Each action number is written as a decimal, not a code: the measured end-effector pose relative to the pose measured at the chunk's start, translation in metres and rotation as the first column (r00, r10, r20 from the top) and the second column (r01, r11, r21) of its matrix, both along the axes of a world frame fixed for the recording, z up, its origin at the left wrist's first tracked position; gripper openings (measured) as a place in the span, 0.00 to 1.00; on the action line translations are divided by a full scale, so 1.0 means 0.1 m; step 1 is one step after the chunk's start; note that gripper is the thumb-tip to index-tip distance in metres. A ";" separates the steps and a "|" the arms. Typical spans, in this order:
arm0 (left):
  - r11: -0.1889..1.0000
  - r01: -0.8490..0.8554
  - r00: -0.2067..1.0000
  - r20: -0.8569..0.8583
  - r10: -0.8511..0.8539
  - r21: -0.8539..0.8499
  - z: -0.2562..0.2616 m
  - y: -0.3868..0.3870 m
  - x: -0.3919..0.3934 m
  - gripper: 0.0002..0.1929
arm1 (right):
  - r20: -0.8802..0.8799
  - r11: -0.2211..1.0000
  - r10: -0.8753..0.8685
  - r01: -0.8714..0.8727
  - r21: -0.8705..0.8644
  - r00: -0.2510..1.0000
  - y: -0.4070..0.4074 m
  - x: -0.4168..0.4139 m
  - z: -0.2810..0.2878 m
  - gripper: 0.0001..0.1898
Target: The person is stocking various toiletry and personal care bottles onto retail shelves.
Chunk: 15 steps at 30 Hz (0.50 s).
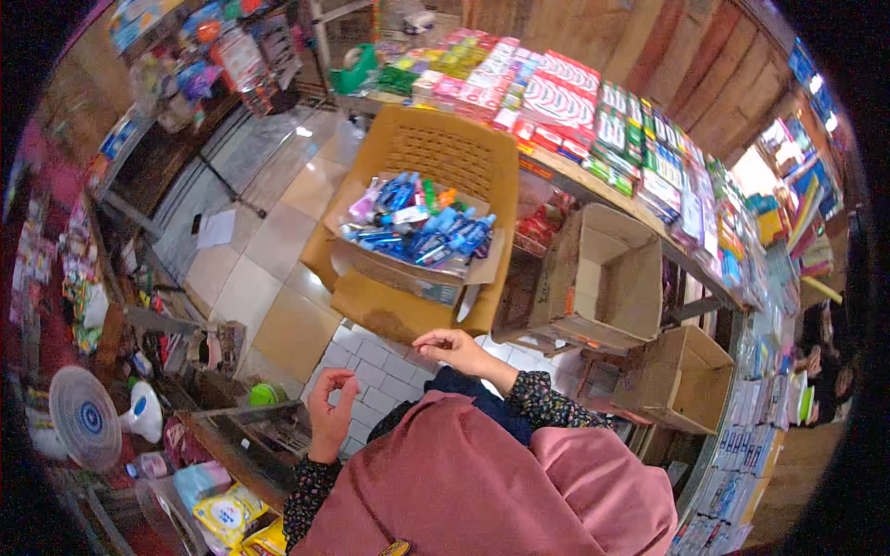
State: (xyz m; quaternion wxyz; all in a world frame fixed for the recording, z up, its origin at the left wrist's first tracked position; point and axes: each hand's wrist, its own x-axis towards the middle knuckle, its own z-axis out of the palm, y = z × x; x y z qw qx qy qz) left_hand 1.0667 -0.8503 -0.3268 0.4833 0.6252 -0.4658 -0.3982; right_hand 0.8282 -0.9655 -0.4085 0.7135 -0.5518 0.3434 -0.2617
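Observation:
My left hand [332, 411] is raised over the white-tiled floor, its thumb and bent fingers apart with nothing between them. Near the front edge of a brown plastic chair [445, 135], my right hand [455, 352] hovers with loosely curled fingers and no object visible in it. On the chair seat sits an open cardboard box [400, 267]. Inside it lie many small plastic bottles [431, 233], mostly blue, with some green, orange and pink packs among them. Both hands are apart from the box.
A wooden shelf [626, 187] runs behind the chair, stacked with toothpaste-like cartons [560, 97]. Two open cardboard boxes [612, 271] [695, 382] stand at the right. A fan [87, 417] and yellow packets [233, 514] are at lower left. Paper [217, 229] lies on the floor.

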 end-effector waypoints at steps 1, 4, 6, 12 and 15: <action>0.999 0.032 0.999 0.002 -0.032 0.011 0.00 -0.09 -0.15 0.06 | 0.005 1.000 -0.017 0.017 0.008 1.000 -0.05 -0.15 -0.02 0.11; 0.993 0.095 0.995 0.027 -0.097 0.065 -0.07 -0.34 -0.57 0.06 | 0.049 0.993 -0.060 0.054 0.102 0.997 -0.27 -0.60 -0.17 0.11; 0.983 0.132 0.990 0.022 -0.136 0.128 -0.09 -0.51 -0.84 0.07 | 0.046 0.992 -0.079 0.074 0.098 0.996 -0.46 -0.85 -0.36 0.11; 0.953 0.219 0.975 -0.004 -0.223 0.210 -0.26 -0.98 -1.67 0.09 | -0.057 0.988 -0.137 0.132 -0.077 0.989 -1.36 -1.19 -0.69 0.13; 0.965 0.169 0.985 -0.057 -0.161 0.201 -0.20 -1.16 -1.93 0.09 | -0.013 0.969 -0.201 0.197 -0.149 0.979 -1.98 -1.06 -1.08 0.17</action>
